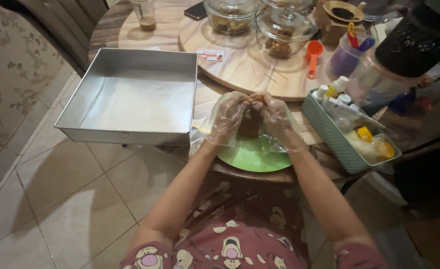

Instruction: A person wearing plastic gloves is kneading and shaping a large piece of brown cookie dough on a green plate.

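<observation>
Pressed one brown dough lump [252, 117] between closed, plastic-gloved left hand [227, 118] and right hand [278, 118]; square metal baking pan [130, 94] lay unfilled.

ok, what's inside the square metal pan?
The square metal pan shows only its pale bare bottom and walls; nothing lies in it. Its near wall hides the strip of floor just behind it. Both gloved hands work a brown lump over the green plate.

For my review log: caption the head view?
Gloved left hand and right hand press brown dough above green plate.

Wooden table [220, 94] with square pan [130, 94], green plate [252, 157]
</observation>
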